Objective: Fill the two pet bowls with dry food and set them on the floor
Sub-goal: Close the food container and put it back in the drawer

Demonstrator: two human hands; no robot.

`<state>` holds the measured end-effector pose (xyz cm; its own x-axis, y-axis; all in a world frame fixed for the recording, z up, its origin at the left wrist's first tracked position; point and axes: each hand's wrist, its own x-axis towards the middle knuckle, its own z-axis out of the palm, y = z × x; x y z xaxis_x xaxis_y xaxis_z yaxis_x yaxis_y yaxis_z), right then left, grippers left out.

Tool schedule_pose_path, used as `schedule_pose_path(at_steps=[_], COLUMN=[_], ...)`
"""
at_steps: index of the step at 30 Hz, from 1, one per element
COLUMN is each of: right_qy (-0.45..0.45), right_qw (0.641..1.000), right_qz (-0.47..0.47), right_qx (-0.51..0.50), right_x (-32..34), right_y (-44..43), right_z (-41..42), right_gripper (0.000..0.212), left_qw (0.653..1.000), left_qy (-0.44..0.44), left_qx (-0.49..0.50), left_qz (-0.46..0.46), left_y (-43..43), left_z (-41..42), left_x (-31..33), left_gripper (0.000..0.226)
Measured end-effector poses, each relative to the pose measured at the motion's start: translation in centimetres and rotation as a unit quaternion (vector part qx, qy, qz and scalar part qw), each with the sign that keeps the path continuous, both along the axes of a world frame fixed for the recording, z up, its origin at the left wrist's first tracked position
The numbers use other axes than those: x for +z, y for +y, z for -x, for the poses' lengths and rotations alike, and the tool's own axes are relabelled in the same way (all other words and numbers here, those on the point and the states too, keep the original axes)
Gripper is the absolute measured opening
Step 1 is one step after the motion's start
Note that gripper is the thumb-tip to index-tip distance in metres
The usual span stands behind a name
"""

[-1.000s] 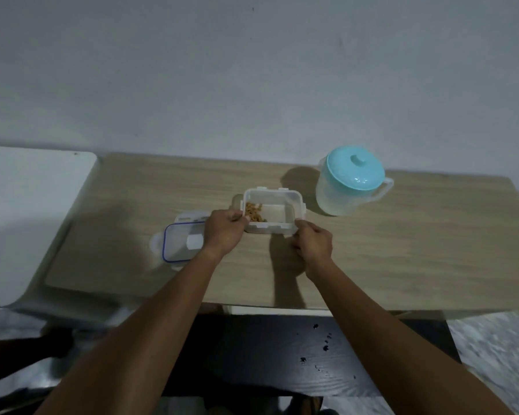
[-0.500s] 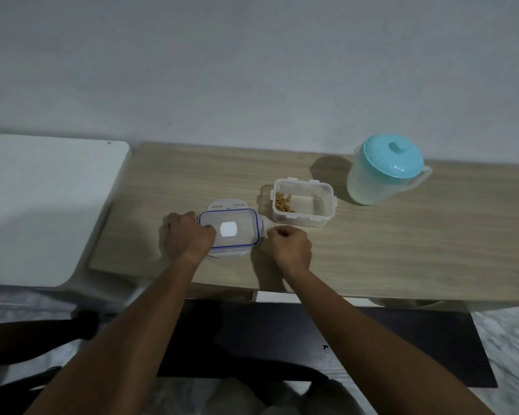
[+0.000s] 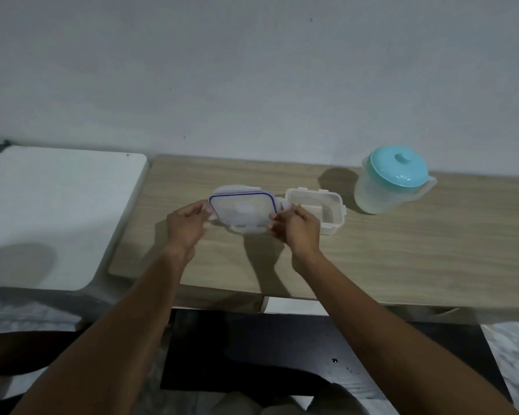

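Note:
A clear plastic lid with a blue seal is lifted off the wooden table and tilted toward me. My left hand grips its left edge and my right hand grips its right edge. Just right of the lid stands the open clear food container; my right hand hides its left part, and I cannot see its contents. No pet bowls are in view.
A translucent pitcher with a teal lid stands at the back right of the table. A white surface adjoins the table on the left. Below the table's front edge lies a dark mat on the floor.
Both hands left the open container, went to the lid lying to its left on the table, and now hold it raised and shifted right toward the container.

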<state>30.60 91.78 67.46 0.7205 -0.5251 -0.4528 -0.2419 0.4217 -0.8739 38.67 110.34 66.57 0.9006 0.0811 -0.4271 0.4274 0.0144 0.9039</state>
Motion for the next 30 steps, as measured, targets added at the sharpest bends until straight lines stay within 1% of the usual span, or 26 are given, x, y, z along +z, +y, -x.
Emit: schedule_pose_path(at_steps=[2,4,6,7,9,11,12,14,16,17,18,19,21,23,27,30], right_qy=[-0.031,-0.051,-0.054,-0.047,-0.037,-0.025,-0.019,-0.010,0.011,0.023,0.031,0.036,0.043,0.046,0.055,0.061], right_qw=[0.996,0.992,0.992,0.994,0.996,0.994,0.993,0.991,0.988,0.987,0.986,0.984,0.982,0.980,0.976,0.966], right_qz=[-0.063,-0.092,-0.075,-0.048,0.014,0.066,0.083,0.109,0.140,0.151,0.159,0.167,0.179,0.191,0.209,0.248], right_qx=[-0.047,-0.071,-0.087,-0.089,-0.084,-0.082,-0.080,-0.071,-0.059,-0.054,-0.049,-0.046,-0.039,-0.029,-0.028,-0.030], right_x=[2.0,3.1,3.4,3.2,2.6,1.9,1.6,0.9,0.1,-0.3,-0.7,-1.1,-1.7,-2.0,-2.5,-2.8], right_y=[-1.6,-3.7,-6.3,-7.5,-9.8,-11.7,-12.4,-13.7,-14.7,-15.1,-15.4,-15.4,-15.5,-15.5,-15.5,-15.3], right_z=[-0.8,-0.9,-0.4,0.0,0.8,1.6,1.8,2.3,2.5,2.6,2.6,2.5,2.3,1.9,1.6,1.5], right_gripper=[0.020,0.019,0.018,0.014,0.006,0.015,0.018,0.021,0.032,0.037,0.038,0.036,0.032,0.031,0.031,0.028], left_qw=[0.995,0.979,0.964,0.961,0.969,0.984,0.988,0.990,0.986,0.984,0.983,0.983,0.987,0.988,0.985,0.983], left_qy=[0.005,0.021,0.042,0.045,0.018,-0.033,-0.062,-0.112,-0.126,-0.119,-0.109,-0.099,-0.080,-0.070,-0.078,-0.088], left_qx=[-0.027,-0.051,-0.060,-0.058,-0.052,-0.052,-0.055,-0.071,-0.106,-0.121,-0.130,-0.128,-0.098,-0.073,-0.077,-0.075], left_qz=[0.096,0.196,0.257,0.268,0.241,0.170,0.127,0.036,-0.037,-0.060,-0.075,-0.084,-0.098,-0.116,-0.131,-0.140], left_y=[-1.4,-3.3,-5.8,-6.9,-9.4,-11.6,-12.5,-13.7,-14.3,-14.5,-14.6,-14.7,-14.7,-14.8,-15.3,-15.8], left_z=[-0.4,-0.8,-1.0,-0.8,-0.4,0.2,0.4,0.4,0.4,0.5,0.6,0.6,0.6,0.4,0.1,0.2], left_x=[1.4,2.6,3.2,3.3,3.2,2.5,2.1,1.5,0.9,0.7,0.4,0.0,-0.7,-1.0,-1.3,-1.4], left_gripper=[0.023,0.019,0.020,0.019,0.011,0.006,0.013,0.036,0.062,0.067,0.066,0.059,0.044,0.036,0.038,0.039])
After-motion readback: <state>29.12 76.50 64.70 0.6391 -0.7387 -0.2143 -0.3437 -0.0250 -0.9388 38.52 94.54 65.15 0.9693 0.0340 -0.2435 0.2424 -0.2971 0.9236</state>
